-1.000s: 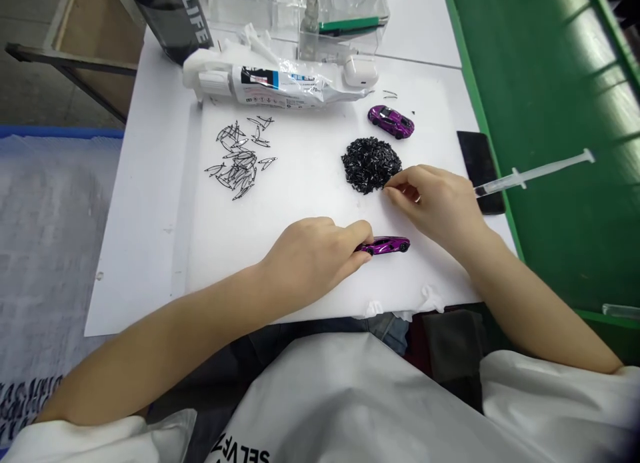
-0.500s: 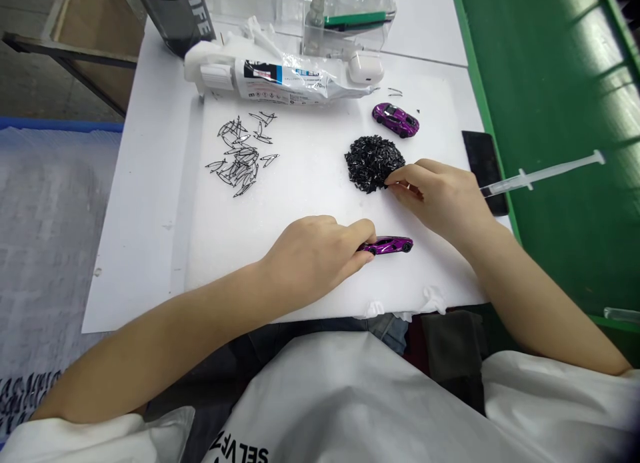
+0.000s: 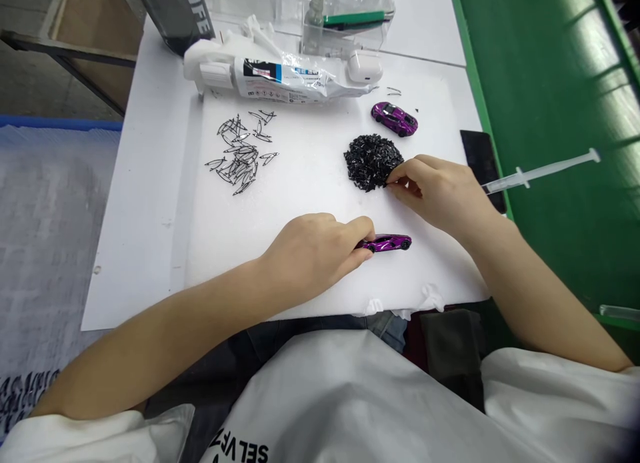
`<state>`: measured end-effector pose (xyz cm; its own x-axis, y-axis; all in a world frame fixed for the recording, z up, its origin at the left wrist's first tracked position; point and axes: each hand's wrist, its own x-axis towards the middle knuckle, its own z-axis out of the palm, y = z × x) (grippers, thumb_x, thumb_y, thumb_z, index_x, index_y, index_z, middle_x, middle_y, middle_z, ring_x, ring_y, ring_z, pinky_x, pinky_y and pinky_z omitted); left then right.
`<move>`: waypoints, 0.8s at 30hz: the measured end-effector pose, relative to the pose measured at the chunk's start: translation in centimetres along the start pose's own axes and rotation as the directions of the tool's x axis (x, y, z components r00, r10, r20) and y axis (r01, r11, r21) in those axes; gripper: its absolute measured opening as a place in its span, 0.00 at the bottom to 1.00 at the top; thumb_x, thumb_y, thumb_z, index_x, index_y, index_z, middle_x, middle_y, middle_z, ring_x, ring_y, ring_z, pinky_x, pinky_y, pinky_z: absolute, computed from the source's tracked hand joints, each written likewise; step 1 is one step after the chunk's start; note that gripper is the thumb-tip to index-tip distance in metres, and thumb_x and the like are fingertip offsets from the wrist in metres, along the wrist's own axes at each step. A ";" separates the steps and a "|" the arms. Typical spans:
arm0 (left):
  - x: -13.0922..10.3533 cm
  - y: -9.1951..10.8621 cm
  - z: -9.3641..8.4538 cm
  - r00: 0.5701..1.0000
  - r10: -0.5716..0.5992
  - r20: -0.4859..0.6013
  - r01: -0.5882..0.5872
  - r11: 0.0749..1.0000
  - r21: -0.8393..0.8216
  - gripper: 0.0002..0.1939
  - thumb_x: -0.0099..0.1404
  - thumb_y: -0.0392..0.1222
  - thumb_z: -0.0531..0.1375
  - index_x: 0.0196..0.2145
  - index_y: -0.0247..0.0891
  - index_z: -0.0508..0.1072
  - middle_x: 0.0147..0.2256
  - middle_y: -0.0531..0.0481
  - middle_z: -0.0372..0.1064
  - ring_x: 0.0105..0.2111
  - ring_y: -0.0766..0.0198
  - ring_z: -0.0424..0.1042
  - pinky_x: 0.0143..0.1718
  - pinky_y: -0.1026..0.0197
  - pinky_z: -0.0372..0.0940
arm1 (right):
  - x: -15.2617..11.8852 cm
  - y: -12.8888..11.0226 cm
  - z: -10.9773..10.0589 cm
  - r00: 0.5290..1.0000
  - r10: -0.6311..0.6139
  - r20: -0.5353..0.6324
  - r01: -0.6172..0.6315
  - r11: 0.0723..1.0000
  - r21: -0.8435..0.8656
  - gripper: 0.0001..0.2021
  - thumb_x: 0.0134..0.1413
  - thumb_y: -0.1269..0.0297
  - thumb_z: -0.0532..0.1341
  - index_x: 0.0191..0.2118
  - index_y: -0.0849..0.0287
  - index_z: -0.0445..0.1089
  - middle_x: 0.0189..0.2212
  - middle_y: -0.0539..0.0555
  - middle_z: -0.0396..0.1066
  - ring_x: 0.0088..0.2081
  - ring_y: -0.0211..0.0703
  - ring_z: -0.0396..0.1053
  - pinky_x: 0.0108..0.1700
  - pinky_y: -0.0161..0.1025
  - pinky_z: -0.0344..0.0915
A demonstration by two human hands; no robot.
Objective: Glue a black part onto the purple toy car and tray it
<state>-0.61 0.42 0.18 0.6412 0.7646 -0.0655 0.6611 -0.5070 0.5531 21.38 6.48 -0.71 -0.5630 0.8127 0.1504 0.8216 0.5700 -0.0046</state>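
At the far left of the white foam board (image 3: pixel 300 183), a loose scatter of thin black wire-like clips (image 3: pixel 240 153) is lying well apart from both hands. Further right, the left hand (image 3: pixel 313 253) is resting on the board and pinching the rear end of a glossy purple toy car (image 3: pixel 387 243) between thumb and fingertips; the car is lying with its long axis left to right, its nose pointing away from this hand, toward the right. Above it, a heap of small shiny black plastic pieces (image 3: pixel 371 160) is sitting on the board. The right hand (image 3: pixel 440 190) is touching the right edge of this heap, its fingertips closing together as for picking, but whether a piece is between them cannot be told. The heap is lying just left of this hand. A second purple toy car (image 3: pixel 395 119) is standing beyond the heap, and a clear syringe (image 3: pixel 543 171) is lying on the green surface (image 3: pixel 550 63) at the right.
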 end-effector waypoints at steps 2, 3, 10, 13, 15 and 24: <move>0.0 0.0 0.0 1.000 0.005 -0.003 -0.005 1.000 -0.002 0.09 0.65 0.44 0.52 0.41 0.40 0.67 0.26 0.53 0.68 0.28 0.63 0.68 0.29 0.62 0.58 | -0.1 0.1 0.1 1.000 -0.003 0.003 0.002 1.000 0.023 0.07 0.52 0.69 0.55 0.34 0.62 0.70 0.28 0.53 0.68 0.26 0.38 0.63 0.28 0.34 0.59; 0.0 0.0 0.0 1.000 0.005 -0.002 -0.005 1.000 -0.001 0.09 0.65 0.44 0.52 0.41 0.40 0.67 0.26 0.54 0.68 0.28 0.63 0.68 0.29 0.62 0.58 | -0.2 0.1 0.1 1.000 -0.009 0.006 0.009 0.999 0.039 0.07 0.52 0.69 0.55 0.34 0.62 0.70 0.28 0.53 0.68 0.26 0.38 0.63 0.28 0.34 0.60; 0.0 0.0 0.1 1.000 0.011 -0.007 -0.011 1.000 0.003 0.09 0.65 0.44 0.52 0.40 0.40 0.68 0.25 0.54 0.67 0.28 0.64 0.68 0.29 0.63 0.57 | -0.4 0.8 0.4 0.998 -0.051 -0.031 0.055 0.988 0.142 0.09 0.56 0.65 0.54 0.33 0.60 0.71 0.29 0.53 0.69 0.27 0.37 0.64 0.29 0.34 0.61; 0.0 0.0 0.0 1.000 0.005 -0.008 -0.005 1.000 0.004 0.10 0.65 0.45 0.52 0.40 0.40 0.68 0.25 0.54 0.67 0.28 0.64 0.68 0.29 0.63 0.58 | -0.3 0.8 0.5 0.999 -0.021 -0.039 0.028 0.984 0.174 0.07 0.55 0.66 0.56 0.32 0.59 0.71 0.29 0.52 0.69 0.27 0.36 0.64 0.28 0.34 0.61; 0.0 0.0 0.0 1.000 0.000 -0.015 0.000 1.000 0.003 0.10 0.65 0.45 0.52 0.41 0.40 0.68 0.25 0.54 0.67 0.28 0.64 0.68 0.29 0.63 0.58 | -0.6 0.1 0.2 0.996 -0.001 -0.088 0.016 0.985 0.173 0.06 0.54 0.67 0.57 0.31 0.60 0.70 0.27 0.52 0.68 0.26 0.36 0.64 0.27 0.34 0.61; -0.1 0.0 0.6 0.997 0.001 -0.075 0.003 0.998 0.058 0.11 0.65 0.46 0.52 0.40 0.40 0.68 0.24 0.53 0.67 0.26 0.63 0.68 0.26 0.63 0.57 | -4.5 -5.4 -1.5 0.868 -0.236 -0.437 0.299 0.951 0.080 0.09 0.44 0.77 0.64 0.32 0.60 0.66 0.21 0.50 0.65 0.21 0.33 0.61 0.20 0.32 0.59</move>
<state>-0.39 0.07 -0.33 0.6107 0.7918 -0.0026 0.6846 -0.5264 0.5042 19.65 -0.45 0.06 -0.6431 0.5179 0.5640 0.6062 0.7944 -0.0383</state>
